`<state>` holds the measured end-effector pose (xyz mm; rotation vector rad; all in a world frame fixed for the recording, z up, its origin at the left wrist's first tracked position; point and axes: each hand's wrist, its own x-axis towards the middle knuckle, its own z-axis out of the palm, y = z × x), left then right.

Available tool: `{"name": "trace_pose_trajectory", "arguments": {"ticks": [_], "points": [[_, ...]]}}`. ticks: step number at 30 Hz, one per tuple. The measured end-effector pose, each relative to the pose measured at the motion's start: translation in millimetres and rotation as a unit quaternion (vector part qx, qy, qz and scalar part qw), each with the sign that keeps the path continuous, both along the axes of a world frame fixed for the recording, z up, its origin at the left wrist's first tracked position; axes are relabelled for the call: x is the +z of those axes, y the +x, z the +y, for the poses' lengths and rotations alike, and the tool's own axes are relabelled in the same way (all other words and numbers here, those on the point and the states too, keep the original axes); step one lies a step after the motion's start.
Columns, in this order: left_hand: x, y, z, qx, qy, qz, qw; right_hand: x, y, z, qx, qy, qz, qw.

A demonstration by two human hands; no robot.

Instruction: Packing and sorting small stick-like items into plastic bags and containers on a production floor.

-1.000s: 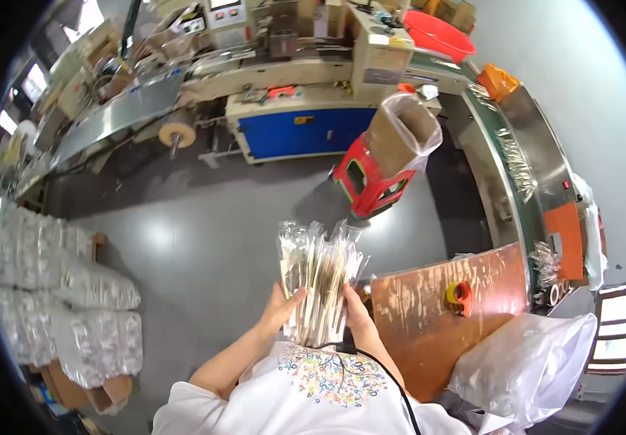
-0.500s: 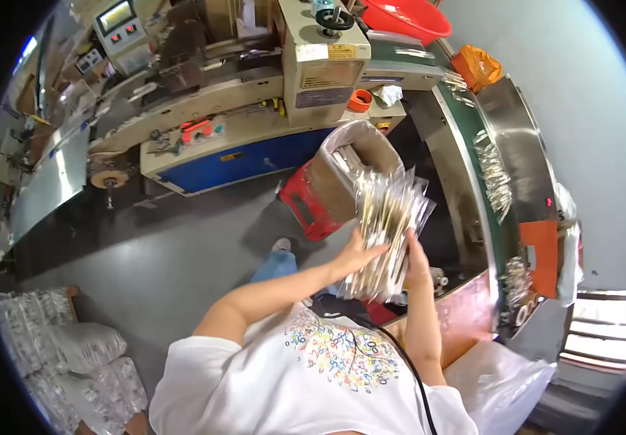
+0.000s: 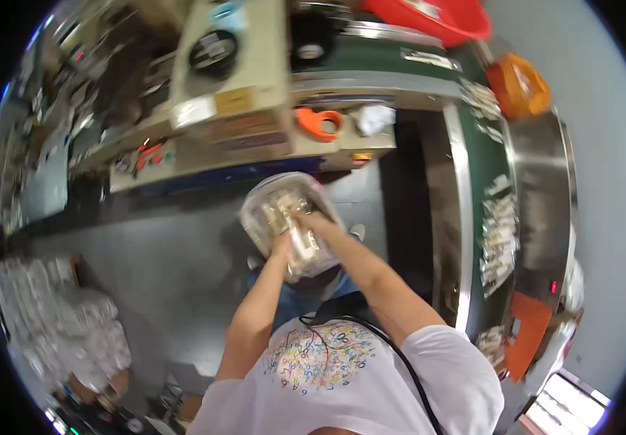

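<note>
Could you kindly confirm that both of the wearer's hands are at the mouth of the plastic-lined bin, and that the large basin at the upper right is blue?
Not quite: the large basin is red, not blue, as the head view shows. The left hand and right hand are indeed at the mouth of the plastic-lined bin.

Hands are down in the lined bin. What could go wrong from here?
1. The left hand and right hand are in among the packets; pressing might bend some.
2. Packets sit close to the near rim of the lined bin; one could spill.
3. The black cable crosses the white shirt and might snag.
</note>
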<state>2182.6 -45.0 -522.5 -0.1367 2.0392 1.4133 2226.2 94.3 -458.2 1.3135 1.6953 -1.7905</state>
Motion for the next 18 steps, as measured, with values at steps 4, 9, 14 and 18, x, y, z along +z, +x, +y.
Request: {"name": "trace_pose_trajectory", "arguments": {"ticks": [4,9,14,18], "points": [[91.9,24.3,37.6,-0.103,-0.321,0.088,0.937,17.4,38.7,-19.5,0.001,0.281,0.085,0.956],[158.4,63.5,90.1,-0.075,-0.146,0.448,0.879,108.2,151.8,67.3,0.057,0.143,0.262,0.953],[167.7,147.4,248.0,-0.408,0.035,0.366,0.836,82.6,384.2,182.3,-0.374,0.340,-0.108,0.856],[114.4,213.4,394.8,-0.567,0.078,0.411,0.709,-0.9,613.5,213.4,-0.482,0.503,-0.291,0.655]]}}
